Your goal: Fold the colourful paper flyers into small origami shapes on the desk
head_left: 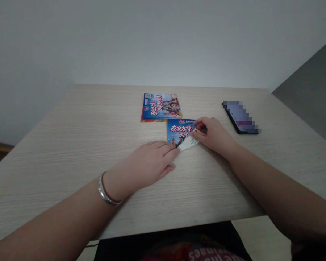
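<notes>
A blue printed leaflet (180, 128) lies on the table in front of me, with one corner folded over so that its white back shows. Pinched between the thumb and fingers of my right hand (210, 132) is the right side of that folded part. My left hand (159, 157) rests at the lower left of the leaflet, its fingers stretched flat over the edge of the fold. Just beyond, a stack of similar blue leaflets (163, 106) lies flat, with an orange edge peeking out beneath.
A dark phone (241, 117) lies on the right of the pale wood-grain table (70, 145). The table's far edge meets a plain wall (163, 43). Its near edge is close to my lap.
</notes>
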Demonstrator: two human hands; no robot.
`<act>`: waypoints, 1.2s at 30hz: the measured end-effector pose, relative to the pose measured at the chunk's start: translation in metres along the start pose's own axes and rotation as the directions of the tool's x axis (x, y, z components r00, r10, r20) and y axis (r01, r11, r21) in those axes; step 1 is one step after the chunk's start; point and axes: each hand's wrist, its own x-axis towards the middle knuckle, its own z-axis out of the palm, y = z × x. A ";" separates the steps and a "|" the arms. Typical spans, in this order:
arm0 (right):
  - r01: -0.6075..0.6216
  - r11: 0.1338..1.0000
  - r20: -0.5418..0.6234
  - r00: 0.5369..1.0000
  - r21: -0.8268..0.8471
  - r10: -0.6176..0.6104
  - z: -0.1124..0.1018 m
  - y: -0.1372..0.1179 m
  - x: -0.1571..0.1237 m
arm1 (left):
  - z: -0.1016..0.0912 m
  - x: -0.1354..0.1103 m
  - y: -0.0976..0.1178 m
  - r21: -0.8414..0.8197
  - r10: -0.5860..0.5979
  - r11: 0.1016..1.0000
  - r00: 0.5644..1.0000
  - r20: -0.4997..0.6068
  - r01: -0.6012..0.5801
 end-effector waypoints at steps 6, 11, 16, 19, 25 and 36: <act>-0.022 0.999 0.063 0.998 -0.028 0.024 -0.005 -0.002 -0.007 | 0.005 -0.005 -0.004 -0.005 0.021 1.000 1.000 -0.007 -0.021; -0.031 0.999 0.029 0.999 -0.038 0.033 0.000 -0.006 -0.006 | 0.005 -0.007 -0.002 0.028 0.030 0.999 0.999 0.014 -0.030; -0.038 0.998 -0.052 0.998 0.053 0.041 0.012 -0.008 0.005 | 0.009 -0.007 0.002 0.040 0.021 0.999 1.000 0.010 -0.022; -0.085 0.975 0.000 0.996 0.204 0.087 0.008 -0.003 0.007 | 0.011 -0.006 0.003 0.010 0.002 1.000 1.000 -0.005 -0.002; -0.055 0.879 0.288 0.953 0.474 -0.096 -0.014 0.024 -0.001 | 0.011 -0.006 -0.001 -0.031 -0.004 1.000 1.000 -0.009 0.003; -0.087 0.987 0.114 0.991 0.135 0.071 -0.001 0.005 0.007 | 0.013 -0.007 -0.001 -0.014 -0.007 1.000 1.000 -0.001 0.007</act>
